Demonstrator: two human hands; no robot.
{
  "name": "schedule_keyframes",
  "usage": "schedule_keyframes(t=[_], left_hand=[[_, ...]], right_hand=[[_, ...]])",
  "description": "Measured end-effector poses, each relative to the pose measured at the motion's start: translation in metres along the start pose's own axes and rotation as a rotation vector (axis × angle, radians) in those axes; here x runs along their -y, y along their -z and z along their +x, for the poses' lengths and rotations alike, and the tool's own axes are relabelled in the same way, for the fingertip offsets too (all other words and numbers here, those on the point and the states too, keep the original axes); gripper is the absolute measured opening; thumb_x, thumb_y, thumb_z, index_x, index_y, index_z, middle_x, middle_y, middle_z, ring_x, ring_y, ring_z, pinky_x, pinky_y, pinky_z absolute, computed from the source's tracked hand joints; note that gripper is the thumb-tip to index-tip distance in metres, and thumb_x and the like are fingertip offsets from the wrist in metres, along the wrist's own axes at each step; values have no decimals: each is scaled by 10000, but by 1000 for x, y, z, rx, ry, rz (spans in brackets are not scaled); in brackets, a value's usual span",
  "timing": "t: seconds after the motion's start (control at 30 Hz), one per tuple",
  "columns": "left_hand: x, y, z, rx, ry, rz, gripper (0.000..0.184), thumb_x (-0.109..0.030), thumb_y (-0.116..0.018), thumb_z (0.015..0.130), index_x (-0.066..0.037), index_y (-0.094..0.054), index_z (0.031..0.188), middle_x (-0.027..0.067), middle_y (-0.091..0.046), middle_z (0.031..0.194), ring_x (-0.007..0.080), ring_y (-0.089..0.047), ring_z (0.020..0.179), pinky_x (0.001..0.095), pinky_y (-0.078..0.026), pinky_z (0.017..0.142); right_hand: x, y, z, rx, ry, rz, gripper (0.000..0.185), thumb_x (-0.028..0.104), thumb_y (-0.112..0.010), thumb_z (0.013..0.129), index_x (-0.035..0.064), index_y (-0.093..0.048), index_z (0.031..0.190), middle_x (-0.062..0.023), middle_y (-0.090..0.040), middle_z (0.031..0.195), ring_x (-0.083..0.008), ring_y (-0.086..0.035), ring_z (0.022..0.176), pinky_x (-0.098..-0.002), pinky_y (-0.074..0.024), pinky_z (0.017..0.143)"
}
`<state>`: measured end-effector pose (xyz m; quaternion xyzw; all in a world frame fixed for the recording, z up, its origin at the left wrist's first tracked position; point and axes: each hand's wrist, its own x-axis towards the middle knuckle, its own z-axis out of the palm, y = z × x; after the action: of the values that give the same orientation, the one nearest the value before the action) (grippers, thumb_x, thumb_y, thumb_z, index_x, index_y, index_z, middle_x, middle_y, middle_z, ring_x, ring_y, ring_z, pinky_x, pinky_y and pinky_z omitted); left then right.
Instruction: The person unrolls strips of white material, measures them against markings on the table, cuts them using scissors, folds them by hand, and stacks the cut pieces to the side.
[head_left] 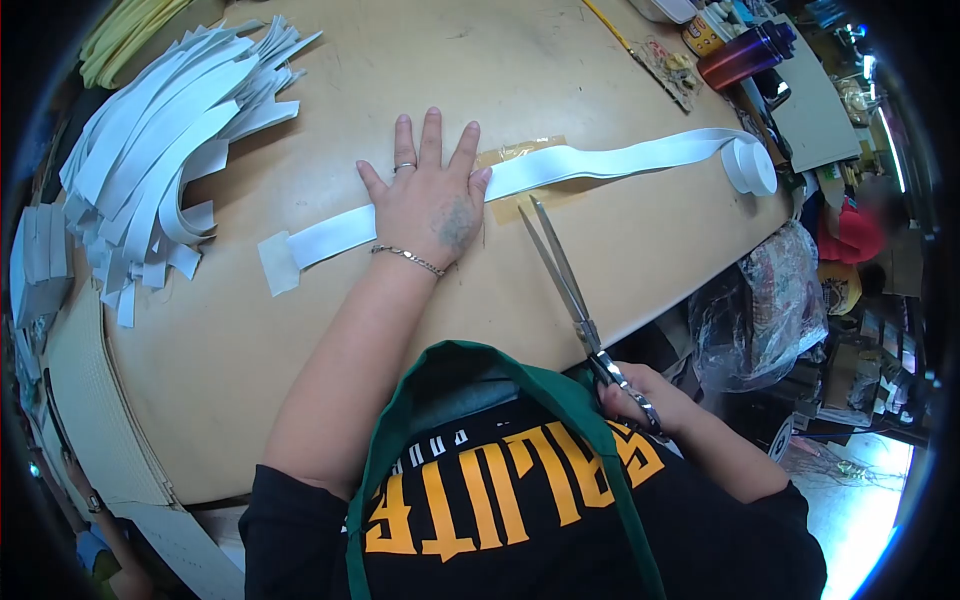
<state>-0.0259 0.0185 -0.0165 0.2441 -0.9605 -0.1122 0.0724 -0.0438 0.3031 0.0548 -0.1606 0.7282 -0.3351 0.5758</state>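
Observation:
My left hand (432, 205) lies flat with fingers spread, pressing a white elastic band (530, 172) against the table. The band runs from a piece of pale tape (278, 264) on the left, under my palm, over a patch of brown tape (520, 150), to a loose coil (750, 166) at the right. In my right hand (640, 395), close to my body, are metal scissors (570, 280) held by the handles. Their blades point up toward the band, slightly parted, with the tips just below it and apart from it.
A heap of cut white strips (165, 140) covers the table's left side, beside a yellow bundle (130, 35). A purple-red bottle (745, 55), a thin brush (610, 25) and a small plastic packet (670, 70) sit at the back right. A plastic-wrapped bundle (770, 300) stands beyond the right edge.

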Motion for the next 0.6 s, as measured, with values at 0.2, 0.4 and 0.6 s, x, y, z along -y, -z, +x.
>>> schedule_keyframes(t=[0.2,0.4,0.6], left_hand=[[1,-1,0,-5,-3,7,467,-419,-347,939,-290,-346,1388,92,-217,1490,327,-140,1384,694,-164,993],[1,-2,0,-14,-9,18,469,-420,-351,938,-292,-343,1389,97,-218,1490,329,-142,1384,695,-170,990],[1,-1,0,0,-8,14,472,-423,-348,939,-289,-340,1392,96,-210,1493,331,-137,1385,694,-161,995]], right_hand=[[10,-3,8,-3,-63,-58,514,583,-474,867,85,-497,742,-7,-519,640,-103,-523,617,-235,-420,582],[26,-10,24,-20,-52,-35,556,597,-463,868,52,-514,766,-20,-534,604,-98,-538,542,-221,-438,533],[41,-14,39,-74,-91,-1,588,638,-447,852,63,-496,734,-19,-513,583,-91,-532,506,-219,-446,501]])
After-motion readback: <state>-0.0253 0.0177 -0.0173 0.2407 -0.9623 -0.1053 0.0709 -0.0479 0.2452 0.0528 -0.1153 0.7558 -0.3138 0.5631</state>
